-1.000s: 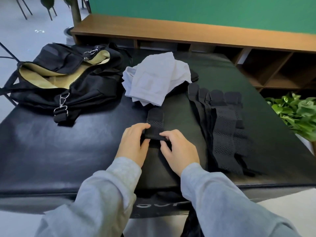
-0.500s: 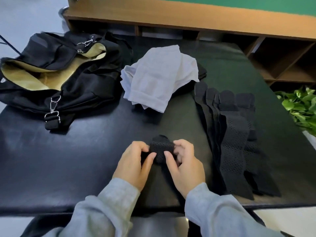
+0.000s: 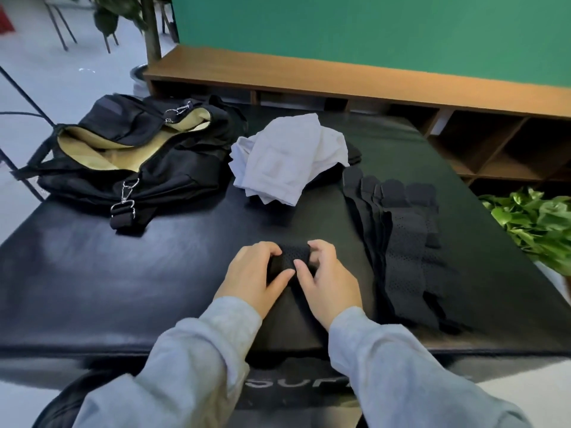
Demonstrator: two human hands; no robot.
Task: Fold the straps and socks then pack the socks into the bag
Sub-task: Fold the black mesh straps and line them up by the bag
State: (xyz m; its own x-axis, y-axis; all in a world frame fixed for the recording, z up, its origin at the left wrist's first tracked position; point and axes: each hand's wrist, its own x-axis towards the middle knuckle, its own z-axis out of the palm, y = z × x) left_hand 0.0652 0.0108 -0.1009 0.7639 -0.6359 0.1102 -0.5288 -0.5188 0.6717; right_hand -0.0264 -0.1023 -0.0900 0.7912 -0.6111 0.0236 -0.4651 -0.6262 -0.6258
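Note:
A small rolled-up black mesh sock point(image 3: 290, 257) sits on the black padded table point(image 3: 123, 273) near its front edge. My left hand point(image 3: 255, 273) grips its left side and my right hand point(image 3: 324, 276) pinches its right side, thumbs on top. Several flat black socks point(image 3: 401, 239) lie fanned out to the right. A pile of white socks point(image 3: 287, 159) rests behind the hands. The open black bag point(image 3: 129, 156) with tan lining lies at the back left, its strap clip point(image 3: 125, 208) hanging toward me.
A low wooden shelf unit point(image 3: 370, 88) runs behind the table under a green wall. A leafy green plant point(image 3: 537, 223) stands off the table's right edge. A potted tree trunk point(image 3: 151, 29) rises at the back left.
The long sock that lay stretched out a second ago has been rolled into a compact bundle between both hands. The hands stay in the same spot on the table.

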